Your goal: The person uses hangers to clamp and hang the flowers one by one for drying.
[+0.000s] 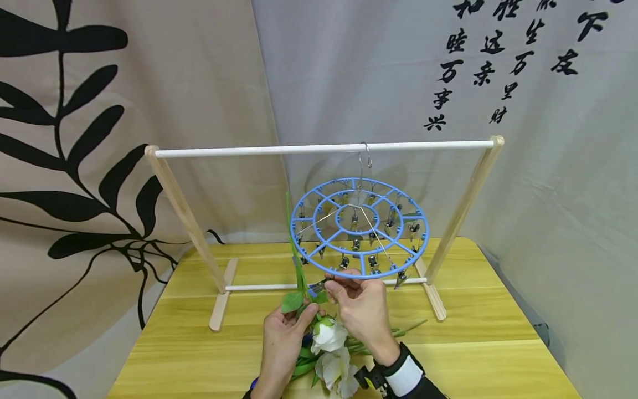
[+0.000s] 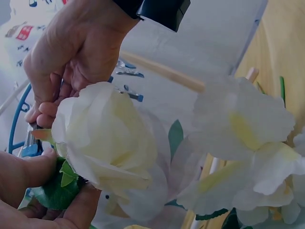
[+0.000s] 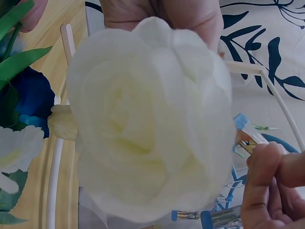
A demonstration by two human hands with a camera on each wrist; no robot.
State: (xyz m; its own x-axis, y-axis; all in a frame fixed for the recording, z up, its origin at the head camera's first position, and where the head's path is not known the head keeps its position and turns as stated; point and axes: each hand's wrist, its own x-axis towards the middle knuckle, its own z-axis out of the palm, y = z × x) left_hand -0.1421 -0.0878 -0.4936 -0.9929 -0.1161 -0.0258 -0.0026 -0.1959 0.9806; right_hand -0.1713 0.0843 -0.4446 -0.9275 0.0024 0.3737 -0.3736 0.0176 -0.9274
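My left hand [image 1: 285,341] pinches a white artificial rose [image 1: 329,335] by its stem and leaves just behind the bloom. The bloom points down, and the green stem [image 1: 297,266] rises beside the left edge of a blue round clip hanger [image 1: 360,227]. In my right hand [image 1: 366,313] a metal clip with blue tips [image 1: 317,287] is pinched at the hanger's lower edge, close to the stem. Whether the clip's tips touch the stem cannot be told. Seen from the right wrist, the rose [image 3: 147,124] covers much of the view.
The hanger hangs by a hook [image 1: 366,155] from the white bar [image 1: 259,150] of a wooden stand [image 1: 186,221]. Several metal clips dangle under it. More white flowers [image 1: 336,368] and green stems lie on the wooden table [image 1: 478,332] below my hands; a blue bloom [image 3: 33,102] is among them.
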